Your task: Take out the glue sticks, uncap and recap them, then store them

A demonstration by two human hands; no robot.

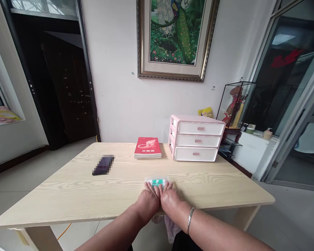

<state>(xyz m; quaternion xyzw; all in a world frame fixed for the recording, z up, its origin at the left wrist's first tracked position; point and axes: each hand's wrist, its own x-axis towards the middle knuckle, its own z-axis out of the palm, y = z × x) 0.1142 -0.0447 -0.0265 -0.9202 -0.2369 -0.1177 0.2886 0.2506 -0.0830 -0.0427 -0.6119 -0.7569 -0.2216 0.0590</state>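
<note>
Near the front edge of the table, a small translucent case or packet (157, 182) with a white and teal-green band lies in front of my hands. I cannot make out exactly what it is. My left hand (148, 199) rests at its near left side, palm down, with the fingers stretched forward onto it. Beside it, almost touching, my right hand (170, 197) lies the same way at the near right side, fingers extended. My fingers hide the packet's near part. Neither hand is visibly wrapped around it.
A red book (147, 147) lies at the back of the wooden table (115, 200). Right of it stands a pink and white three-drawer box (197, 138). A dark, pixelated flat object (103, 165) lies on the left. Behind the drawers is a yellow packet (206, 112).
</note>
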